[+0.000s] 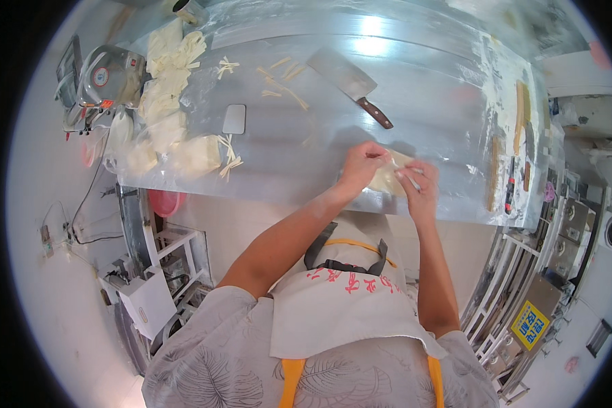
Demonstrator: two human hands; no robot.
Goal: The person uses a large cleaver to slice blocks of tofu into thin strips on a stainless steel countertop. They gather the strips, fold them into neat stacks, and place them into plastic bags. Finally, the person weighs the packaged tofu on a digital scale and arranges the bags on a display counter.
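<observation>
A pale, flat stack of what looks like dough sheets (385, 182), its surface shiny as if under clear plastic, lies near the front edge of the metal worktable (285, 173). My left hand (363, 164) pinches at its upper left side, fingers curled. Close beside it, my right hand (421, 184) has thumb and fingertips together over the stack's right part. A small whitish bit shows between the two hands; whether it is plastic or dough I cannot tell. Beyond them lies a cleaver (344, 74) with a brown handle (375, 112) angled towards me.
Bagged dough wrappers (166, 107) line the table's left side, by a metal machine (113, 76). Loose dough strips (285, 92) and a small pale rectangular plate (234, 119) lie left of the cleaver. Wooden sticks (520, 117) and a red-and-black tool (510, 194) lie right.
</observation>
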